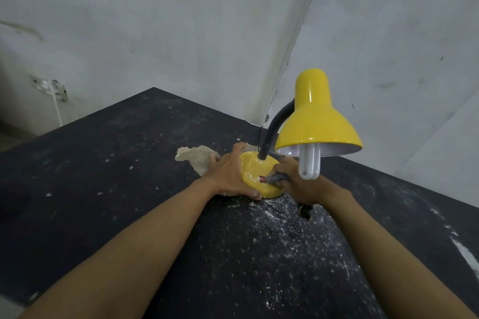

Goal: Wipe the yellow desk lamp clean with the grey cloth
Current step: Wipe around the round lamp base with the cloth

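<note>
The yellow desk lamp stands near the far corner of a dark table. Its shade hangs on a black flexible neck over the round yellow base, which looks dusty and has a small red switch. My left hand clasps the base's left edge, thumb at the near rim and fingers at the far rim. My right hand presses a bunched grey cloth onto the base beside the switch. The white bulb hangs just above this hand.
A crumpled beige rag lies on the table behind my left hand. White dust and flecks cover the tabletop in front of the lamp. Grey walls meet in a corner right behind the lamp. A wall socket with a white cord is at the left.
</note>
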